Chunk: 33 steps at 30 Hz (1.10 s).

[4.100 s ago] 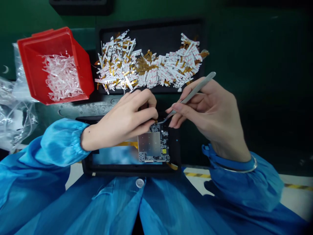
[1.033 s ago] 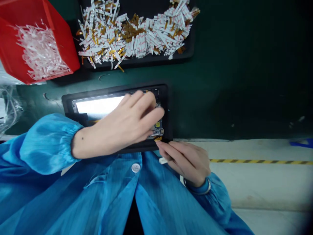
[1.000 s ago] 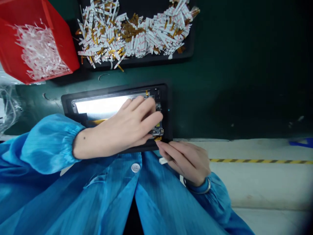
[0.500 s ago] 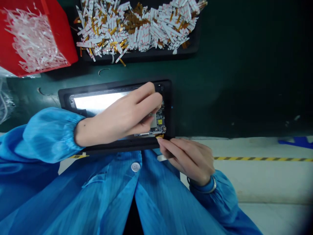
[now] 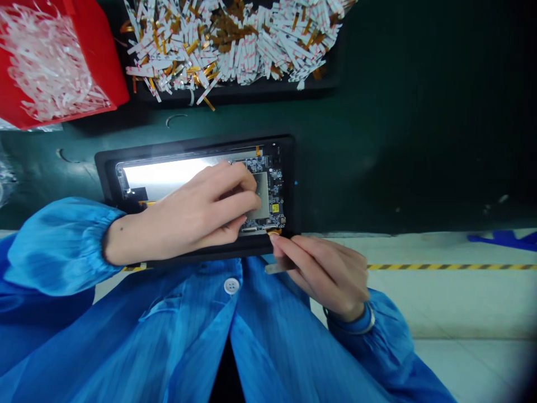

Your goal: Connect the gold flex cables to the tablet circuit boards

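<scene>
grip: right hand (image 5: 323,274) clenched round tweezers (image 5: 272,268); fingertip on orange flex tab (image 5: 275,231) | left hand (image 5: 197,210) pressing circuit board (image 5: 272,186); its grip unclear | tablet shell (image 5: 289,168) on green mat (image 5: 398,140)

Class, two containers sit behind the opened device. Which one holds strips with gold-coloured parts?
The black tray, to the right of the red bin: its white strips mix with gold ones, while the bin holds only pale shreds.

Your left hand (image 5: 201,210) lies palm down with its fingers bent. Your right hand (image 5: 325,274) sits just beside it, fingers pinched together and pointing up left.
</scene>
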Each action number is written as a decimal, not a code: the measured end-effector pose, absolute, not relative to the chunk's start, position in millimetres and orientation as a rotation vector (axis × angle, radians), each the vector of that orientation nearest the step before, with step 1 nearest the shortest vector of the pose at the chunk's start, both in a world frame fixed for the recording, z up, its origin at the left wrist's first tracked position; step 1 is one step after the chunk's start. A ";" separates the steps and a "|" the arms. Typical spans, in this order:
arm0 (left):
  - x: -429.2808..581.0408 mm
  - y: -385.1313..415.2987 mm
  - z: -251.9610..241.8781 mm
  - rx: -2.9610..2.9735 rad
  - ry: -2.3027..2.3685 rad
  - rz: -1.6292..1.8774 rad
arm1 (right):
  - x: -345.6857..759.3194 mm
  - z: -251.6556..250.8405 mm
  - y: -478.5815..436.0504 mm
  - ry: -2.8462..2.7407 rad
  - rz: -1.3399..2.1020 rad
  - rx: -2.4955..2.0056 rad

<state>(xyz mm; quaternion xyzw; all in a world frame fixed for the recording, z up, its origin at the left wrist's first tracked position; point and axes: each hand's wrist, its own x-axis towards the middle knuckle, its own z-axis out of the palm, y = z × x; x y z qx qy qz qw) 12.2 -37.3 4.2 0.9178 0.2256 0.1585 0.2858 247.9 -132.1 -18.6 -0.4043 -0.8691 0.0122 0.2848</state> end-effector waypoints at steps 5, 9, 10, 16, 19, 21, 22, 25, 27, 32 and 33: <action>9.3 -36.7 -1.4 2.435 0.484 0.414 | 246.1 -11.6 -131.4 -2.420 0.060 -1.107; 8.9 -35.2 -3.0 2.408 0.469 0.407 | 247.0 -7.6 -127.4 -2.490 0.085 -1.101; 9.3 -35.0 -2.9 2.404 0.468 0.406 | 247.3 -7.1 -126.3 -2.503 0.087 -1.099; 8.8 -34.4 -4.5 2.432 0.405 0.345 | 247.7 -7.0 -123.0 -2.491 0.156 -1.097; 8.7 -35.9 -7.5 2.482 0.376 0.322 | 246.7 -8.1 -122.6 -2.457 0.201 -1.109; 10.8 -38.5 -7.3 2.603 0.357 0.311 | 246.5 -9.6 -121.7 -2.378 0.292 -1.175; 12.4 -40.1 -6.1 2.699 0.342 0.310 | 247.0 -10.5 -120.6 -2.319 0.377 -1.220; 18.0 -43.0 0.5 2.995 0.254 0.289 | 252.5 -13.0 -112.7 -2.093 0.726 -1.335; 19.7 -40.9 3.7 3.081 0.205 0.276 | 260.0 -14.1 -102.7 -1.916 0.958 -1.350; 14.1 -22.7 -3.4 3.009 0.110 0.297 | 282.4 -18.8 -66.0 -1.391 1.130 -1.362; 13.2 -19.7 -5.9 3.003 0.077 0.297 | 286.0 -20.4 -57.9 -1.322 1.120 -1.359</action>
